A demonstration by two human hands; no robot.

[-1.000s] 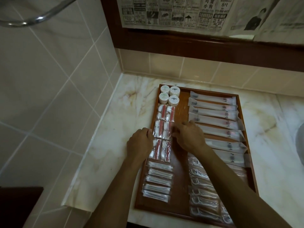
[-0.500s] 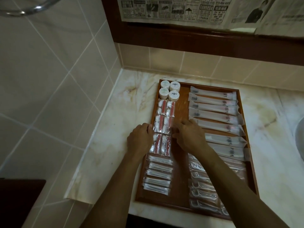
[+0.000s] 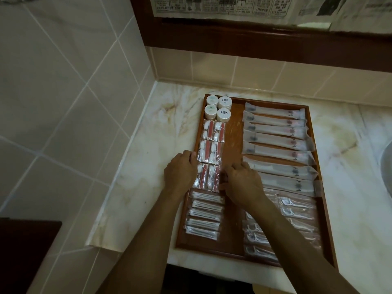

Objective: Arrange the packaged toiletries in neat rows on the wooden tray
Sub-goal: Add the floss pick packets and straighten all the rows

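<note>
Both hands press loosely curled against one clear packet (image 3: 206, 177) — left hand (image 3: 180, 171) and right hand (image 3: 244, 183) flank it, neither clamped around it. It lies in the wooden tray (image 3: 233, 132) — left column, below four white jars (image 3: 218, 108).

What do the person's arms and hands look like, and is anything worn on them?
Both forearms are bare as far as the picture shows: no sleeves, gloves, watch or bracelet. The left hand and the right hand show no rings that I can make out, though the light is dim and the fingers are partly curled under.
</note>
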